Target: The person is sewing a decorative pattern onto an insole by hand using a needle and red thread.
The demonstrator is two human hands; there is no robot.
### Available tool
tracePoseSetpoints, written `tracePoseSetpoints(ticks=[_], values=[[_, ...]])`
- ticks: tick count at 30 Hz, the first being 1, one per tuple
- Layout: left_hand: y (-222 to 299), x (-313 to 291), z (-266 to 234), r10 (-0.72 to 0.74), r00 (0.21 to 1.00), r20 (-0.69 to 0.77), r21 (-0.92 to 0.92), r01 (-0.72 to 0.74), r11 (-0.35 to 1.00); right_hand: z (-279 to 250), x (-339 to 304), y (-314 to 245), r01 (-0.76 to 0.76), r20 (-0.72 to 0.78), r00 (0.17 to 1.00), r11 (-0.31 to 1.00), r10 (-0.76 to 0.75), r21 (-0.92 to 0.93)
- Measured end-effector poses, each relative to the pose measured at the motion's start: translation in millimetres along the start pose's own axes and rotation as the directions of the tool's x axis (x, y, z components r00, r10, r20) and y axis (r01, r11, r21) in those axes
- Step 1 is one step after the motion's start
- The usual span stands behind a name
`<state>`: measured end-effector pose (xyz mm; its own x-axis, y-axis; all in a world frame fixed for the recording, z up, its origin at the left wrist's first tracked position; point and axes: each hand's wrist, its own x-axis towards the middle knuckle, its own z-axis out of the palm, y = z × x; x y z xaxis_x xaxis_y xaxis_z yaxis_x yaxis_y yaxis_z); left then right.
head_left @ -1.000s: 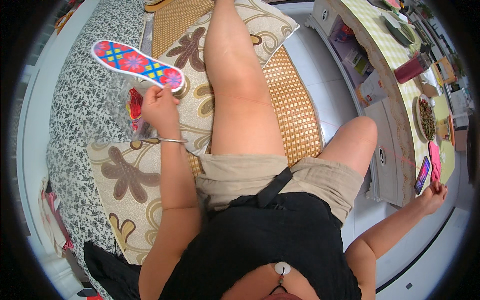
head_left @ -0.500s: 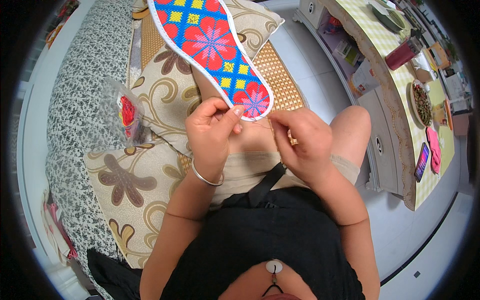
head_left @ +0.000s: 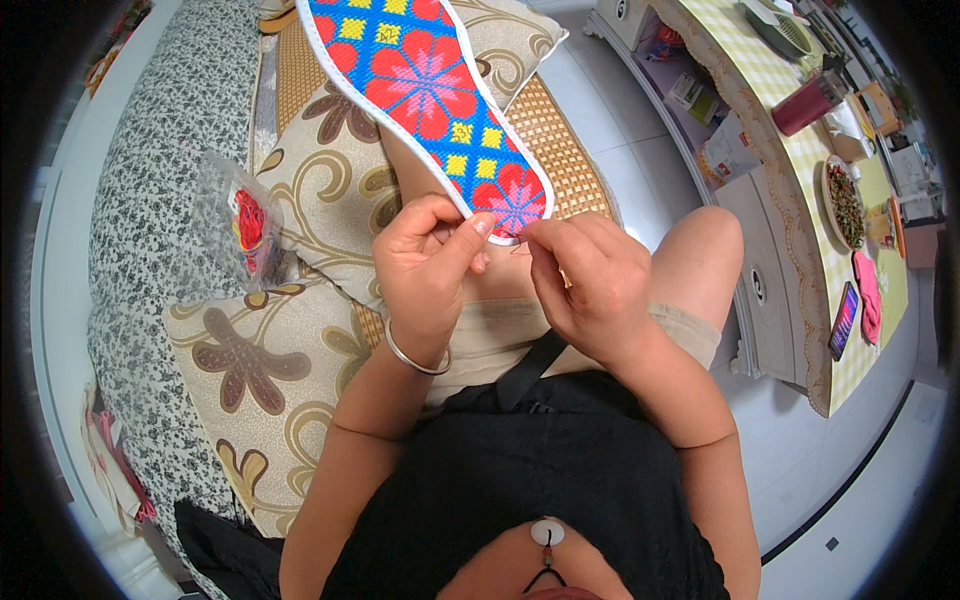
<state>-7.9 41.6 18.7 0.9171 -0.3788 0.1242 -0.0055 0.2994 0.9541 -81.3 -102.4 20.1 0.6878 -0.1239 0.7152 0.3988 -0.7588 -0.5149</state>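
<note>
One insole (head_left: 420, 85) extends away from the left hand (head_left: 425, 262), whose thumb and fingers pinch its near end. Right hand (head_left: 597, 285): thumb and forefinger pressed together at that edge; anything gripped too small to tell. Left of the left hand, one clear bag (head_left: 232, 232); well right of the right hand, one phone (head_left: 845, 322), one pink cloth (head_left: 867, 300).

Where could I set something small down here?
The tablecloth shows bare patches: one between phone and near end, one between cup, plate and left edge. Crowded: right of the cup, and over the lap, where left hand, right hand and insole cluster.
</note>
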Motion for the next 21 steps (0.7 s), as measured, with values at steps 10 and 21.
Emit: tracePoseSetpoints(ticks=[10,21], values=[[0.1,-6.7,5.9,0.102,0.991,-0.082,0.176,-0.086,0.981,-1.2,1.8,-8.2,0.042,0.059,0.998,0.991,-0.035,-0.124],[-2.8,-9.9,4.5,0.213,0.975,-0.063,0.342,-0.179,0.923,7.5,-2.8,-9.9,0.003,0.005,1.000,0.994,-0.003,-0.107]])
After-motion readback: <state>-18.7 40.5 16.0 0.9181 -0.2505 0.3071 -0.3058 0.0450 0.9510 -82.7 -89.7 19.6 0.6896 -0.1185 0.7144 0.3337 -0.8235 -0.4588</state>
